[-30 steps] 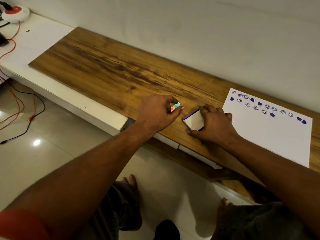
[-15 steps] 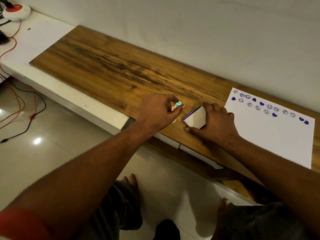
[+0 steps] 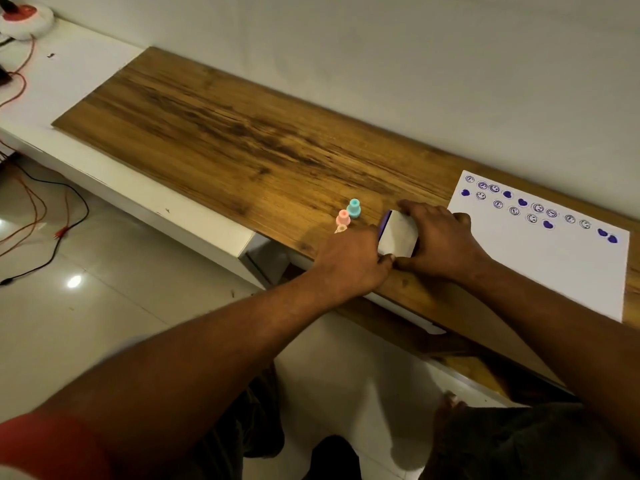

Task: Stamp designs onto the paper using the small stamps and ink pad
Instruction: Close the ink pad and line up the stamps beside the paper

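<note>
I have both hands on the white square ink pad case [image 3: 398,237], which sits tilted near the front edge of the brown wood-grain surface [image 3: 242,133]. A strip of purple shows along its 10 o'clock edge, but I cannot tell how far the lid is raised. My right hand [image 3: 441,242] wraps it from 3 o'clock with fingers curled over the far side. My left hand [image 3: 349,261] closes on it from 9 o'clock, the thumb at the near corner. Just beside the case at 10 o'clock stand three small knob-shaped stamps in a tight cluster: a teal stamp [image 3: 354,207] farthest, a pink stamp [image 3: 343,218] next and a pale peach stamp [image 3: 341,229] nearest my left knuckles. At 3 o'clock lies the white paper sheet [image 3: 554,271], flat and matte, its far edge lined with purple smiley rings and solid hearts.
</note>
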